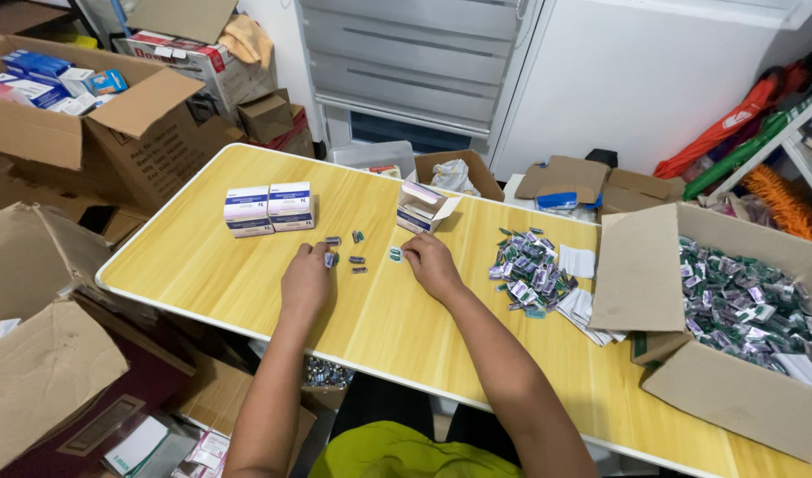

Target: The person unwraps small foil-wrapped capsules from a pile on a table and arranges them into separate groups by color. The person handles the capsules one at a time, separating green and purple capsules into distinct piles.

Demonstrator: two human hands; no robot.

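Note:
My left hand (305, 279) rests on the wooden table (247, 274), fingertips touching a small dark sachet (329, 259). My right hand (431, 263) lies a little to the right, its fingers on another small sachet (395, 255). Between and just beyond the hands lie several loose sachets (356, 249). An open small white carton (424, 208) sits beyond my right hand. Two closed white-and-blue cartons (270, 209) stand side by side beyond my left hand.
A heap of sachets (530, 270) and white leaflets (583, 305) lie at the right. A large cardboard box (734, 389) full of sachets sits at the table's right end. Open cardboard boxes (61, 133) crowd the floor at left.

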